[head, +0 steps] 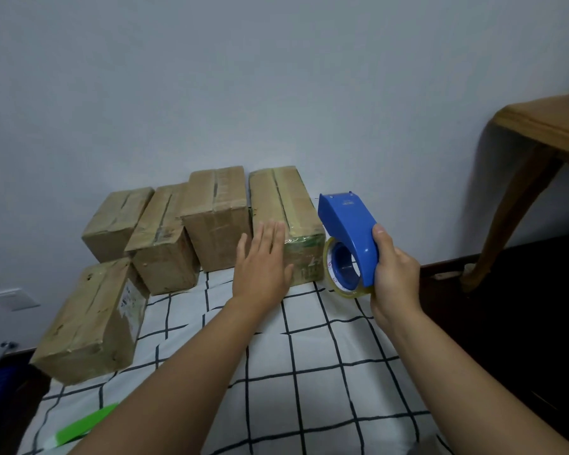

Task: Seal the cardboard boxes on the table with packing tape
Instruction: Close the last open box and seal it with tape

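The white label (127, 298) on the box (92, 323) at the table's left edge is too blurred to read. Four boxes (216, 221) line the far edge of the checked tablecloth (309, 372). The left hand (263, 261) lies flat, fingers straight, against the rightmost box (286, 205). The right hand (393, 270) grips a blue tape dispenser (347, 231).

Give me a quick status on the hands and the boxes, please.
Left hand open, reaching to rightmost box. Right hand grips blue tape dispenser. Five boxes on checked cloth. Nothing in the way.
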A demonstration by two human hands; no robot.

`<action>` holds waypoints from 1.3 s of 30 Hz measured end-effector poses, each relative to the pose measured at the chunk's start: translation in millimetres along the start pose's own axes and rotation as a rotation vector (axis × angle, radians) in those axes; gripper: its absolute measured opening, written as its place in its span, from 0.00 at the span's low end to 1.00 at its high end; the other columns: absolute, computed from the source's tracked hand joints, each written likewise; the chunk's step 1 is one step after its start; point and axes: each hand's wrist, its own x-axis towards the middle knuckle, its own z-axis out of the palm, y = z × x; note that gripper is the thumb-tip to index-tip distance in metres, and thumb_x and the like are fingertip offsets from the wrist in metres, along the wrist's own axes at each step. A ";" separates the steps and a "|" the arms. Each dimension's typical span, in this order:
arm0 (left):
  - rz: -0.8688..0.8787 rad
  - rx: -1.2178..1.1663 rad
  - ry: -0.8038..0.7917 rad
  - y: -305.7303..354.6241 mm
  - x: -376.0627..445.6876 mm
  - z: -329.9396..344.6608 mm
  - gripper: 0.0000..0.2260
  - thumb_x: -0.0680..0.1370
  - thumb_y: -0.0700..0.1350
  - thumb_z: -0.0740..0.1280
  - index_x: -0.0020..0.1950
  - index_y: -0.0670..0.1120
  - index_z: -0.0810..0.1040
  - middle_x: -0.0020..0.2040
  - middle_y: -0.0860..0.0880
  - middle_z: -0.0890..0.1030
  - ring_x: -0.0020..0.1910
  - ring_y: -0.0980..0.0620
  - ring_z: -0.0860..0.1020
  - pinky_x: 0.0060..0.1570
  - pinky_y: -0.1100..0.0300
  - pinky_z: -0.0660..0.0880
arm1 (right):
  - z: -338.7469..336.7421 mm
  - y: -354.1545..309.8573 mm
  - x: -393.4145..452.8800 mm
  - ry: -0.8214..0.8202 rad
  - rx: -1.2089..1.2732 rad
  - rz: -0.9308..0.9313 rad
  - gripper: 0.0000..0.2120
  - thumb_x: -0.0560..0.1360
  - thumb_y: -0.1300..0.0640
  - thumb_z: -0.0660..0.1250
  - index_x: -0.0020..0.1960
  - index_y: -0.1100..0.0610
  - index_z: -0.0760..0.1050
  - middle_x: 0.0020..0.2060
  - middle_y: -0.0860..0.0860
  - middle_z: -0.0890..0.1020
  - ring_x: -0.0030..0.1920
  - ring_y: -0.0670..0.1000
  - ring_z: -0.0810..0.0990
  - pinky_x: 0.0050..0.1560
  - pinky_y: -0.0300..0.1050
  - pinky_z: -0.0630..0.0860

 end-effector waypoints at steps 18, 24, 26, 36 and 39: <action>-0.502 -1.184 -0.005 7.5 -119.2 -147.9 0.12 0.81 0.49 0.60 0.58 0.48 0.80 0.50 0.53 0.84 0.49 0.54 0.81 0.49 0.57 0.77 | -40.2 -58.0 -150.3 -0.361 -0.301 -0.089 0.29 0.68 0.39 0.71 0.38 0.68 0.71 0.32 0.54 0.71 0.34 0.51 0.69 0.37 0.47 0.65; -0.547 -1.678 -0.410 -5.6 -145.9 -165.1 0.16 0.81 0.55 0.63 0.56 0.43 0.81 0.50 0.45 0.85 0.50 0.45 0.84 0.49 0.53 0.79 | -48.9 -70.8 -162.8 -0.510 -0.091 0.104 0.10 0.77 0.52 0.69 0.46 0.60 0.80 0.32 0.51 0.82 0.30 0.48 0.79 0.30 0.41 0.74; -0.591 -1.612 -0.432 -8.5 -147.7 -164.3 0.16 0.79 0.57 0.66 0.54 0.44 0.80 0.45 0.46 0.85 0.46 0.47 0.84 0.50 0.52 0.80 | -50.2 -68.0 -160.9 -0.559 -0.053 0.147 0.10 0.78 0.52 0.67 0.46 0.60 0.77 0.30 0.51 0.79 0.28 0.48 0.76 0.30 0.42 0.72; -0.617 -1.653 -0.771 -33.7 -159.4 -141.5 0.17 0.72 0.57 0.72 0.46 0.43 0.81 0.39 0.48 0.79 0.34 0.53 0.75 0.33 0.62 0.73 | -43.8 -37.3 -145.5 -0.701 0.047 0.294 0.14 0.71 0.48 0.69 0.48 0.58 0.75 0.27 0.52 0.73 0.24 0.50 0.69 0.28 0.42 0.68; -0.617 -1.767 -0.670 -39.8 -158.8 -140.0 0.07 0.75 0.46 0.70 0.48 0.43 0.78 0.38 0.48 0.80 0.33 0.54 0.77 0.32 0.63 0.76 | -41.7 -31.6 -144.1 -0.710 0.001 0.293 0.17 0.69 0.47 0.71 0.47 0.59 0.74 0.26 0.53 0.72 0.24 0.50 0.68 0.26 0.41 0.68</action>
